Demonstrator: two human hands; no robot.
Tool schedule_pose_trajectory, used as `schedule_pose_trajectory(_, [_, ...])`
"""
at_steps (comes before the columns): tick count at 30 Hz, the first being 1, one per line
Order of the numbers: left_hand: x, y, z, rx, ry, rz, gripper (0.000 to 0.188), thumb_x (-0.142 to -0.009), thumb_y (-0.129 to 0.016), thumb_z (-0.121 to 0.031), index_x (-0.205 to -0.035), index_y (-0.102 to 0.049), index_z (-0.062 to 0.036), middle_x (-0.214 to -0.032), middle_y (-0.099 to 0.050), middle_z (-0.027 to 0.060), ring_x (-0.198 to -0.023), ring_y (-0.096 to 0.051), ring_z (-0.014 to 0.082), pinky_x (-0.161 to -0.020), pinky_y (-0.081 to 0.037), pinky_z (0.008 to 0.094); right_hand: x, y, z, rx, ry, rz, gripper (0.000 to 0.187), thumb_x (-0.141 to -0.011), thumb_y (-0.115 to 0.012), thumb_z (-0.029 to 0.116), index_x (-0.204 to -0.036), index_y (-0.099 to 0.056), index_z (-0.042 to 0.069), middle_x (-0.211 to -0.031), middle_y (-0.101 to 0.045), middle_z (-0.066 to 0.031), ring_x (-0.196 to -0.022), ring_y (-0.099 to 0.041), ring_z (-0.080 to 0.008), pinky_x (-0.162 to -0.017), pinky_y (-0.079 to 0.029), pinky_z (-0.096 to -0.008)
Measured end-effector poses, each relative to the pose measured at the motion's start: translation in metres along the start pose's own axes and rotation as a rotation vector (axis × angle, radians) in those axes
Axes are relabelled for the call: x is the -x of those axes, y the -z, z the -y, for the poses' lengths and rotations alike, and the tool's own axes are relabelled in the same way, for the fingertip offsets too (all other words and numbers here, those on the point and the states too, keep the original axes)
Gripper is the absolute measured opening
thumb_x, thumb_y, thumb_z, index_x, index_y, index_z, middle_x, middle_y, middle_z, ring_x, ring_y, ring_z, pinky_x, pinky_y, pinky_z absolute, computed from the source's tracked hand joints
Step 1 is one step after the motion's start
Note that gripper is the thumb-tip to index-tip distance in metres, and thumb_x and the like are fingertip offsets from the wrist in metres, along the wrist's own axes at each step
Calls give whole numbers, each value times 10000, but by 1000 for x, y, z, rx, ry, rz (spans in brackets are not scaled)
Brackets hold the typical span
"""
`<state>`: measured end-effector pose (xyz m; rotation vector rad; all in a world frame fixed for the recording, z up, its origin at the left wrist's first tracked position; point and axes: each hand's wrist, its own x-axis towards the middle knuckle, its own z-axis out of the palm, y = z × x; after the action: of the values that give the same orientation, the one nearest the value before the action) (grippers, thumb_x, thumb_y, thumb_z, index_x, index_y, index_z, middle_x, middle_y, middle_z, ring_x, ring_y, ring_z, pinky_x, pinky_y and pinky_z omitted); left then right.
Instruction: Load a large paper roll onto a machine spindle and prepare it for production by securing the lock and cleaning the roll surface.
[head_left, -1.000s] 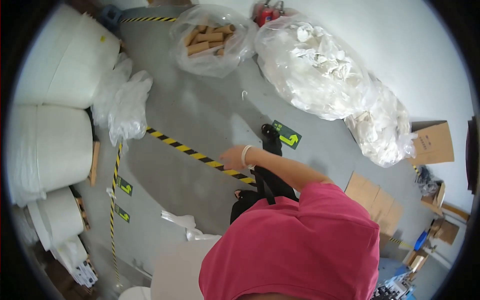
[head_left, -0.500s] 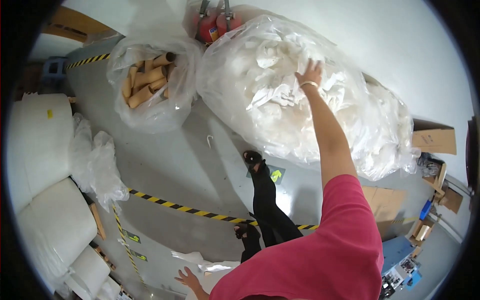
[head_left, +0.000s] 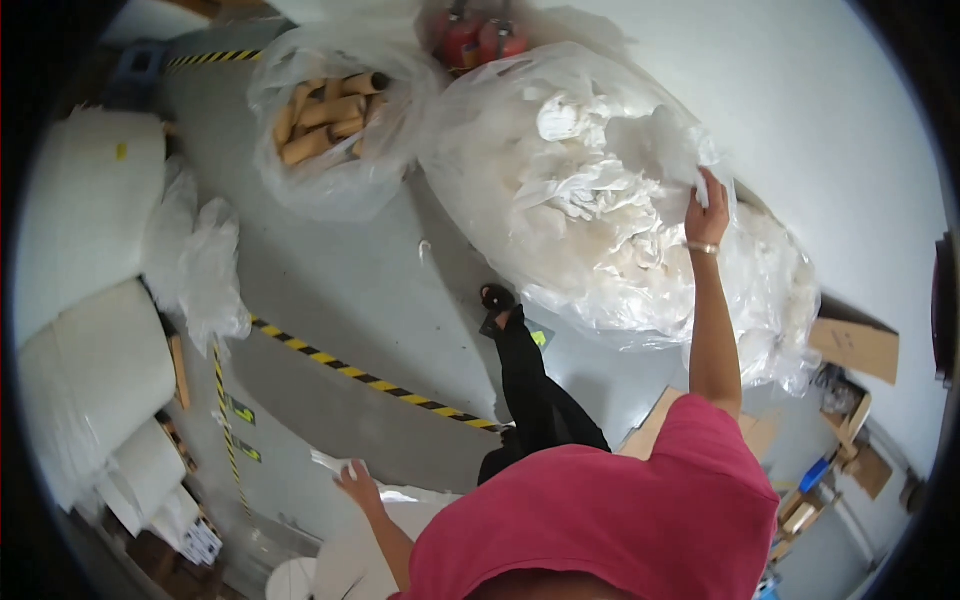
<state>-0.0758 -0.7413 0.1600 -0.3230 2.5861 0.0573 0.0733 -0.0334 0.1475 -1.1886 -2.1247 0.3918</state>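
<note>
In the upper right my right hand (head_left: 710, 212), with a band at the wrist, is closed on the rim of a large clear plastic bag (head_left: 470, 200). Crumpled white sheet scraps (head_left: 590, 190) fill the bag, and part of its film is raised beside my fingers. Low and left of my body is my left hand (head_left: 360, 487), its fingers slightly apart. It overlaps a white sheet or strip (head_left: 325, 460); whether it touches this cannot be made out.
A smaller clear bag (head_left: 340, 200) holds brown cardboard tubes (head_left: 333, 110). Red fire extinguishers (head_left: 500, 42) stand by the wall. Big white rolls (head_left: 95, 360) line the left side. Black-and-yellow tape (head_left: 370, 378) crosses the floor. A cardboard box (head_left: 855, 347) is at the right.
My right hand has gone from lying spread over the white scraps to gripping the bag's rim, farther right. My left hand has moved up beside the white strip. The whole view has shifted.
</note>
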Motion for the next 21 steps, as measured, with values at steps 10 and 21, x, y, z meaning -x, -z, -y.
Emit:
schedule_pose_trajectory(10, [112, 3, -163, 725, -957, -169, 1015, -572, -776, -378, -1360, -202, -94, -1405, -138, 199, -1301, -124, 341, -1044, -161, 416, 146, 37, 250, -675, 919, 1032, 447, -540, -496, -8, -970, -594, 60, -988, -589, -115, -1029, -498, -333, -890, -394, -397])
schedule_pose_trajectory(21, [457, -73, 112, 1697, -35, -1039, 256, -751, -594, -60, -996, -521, -44, -917, -578, 36, -859, -531, 102, -759, -445, 274, 488, 256, 360, -1360, 1896, 1554, 557, -602, -715, 226, -1108, -515, 109, -1171, -442, -153, -1091, -413, -324, -923, -337, -412])
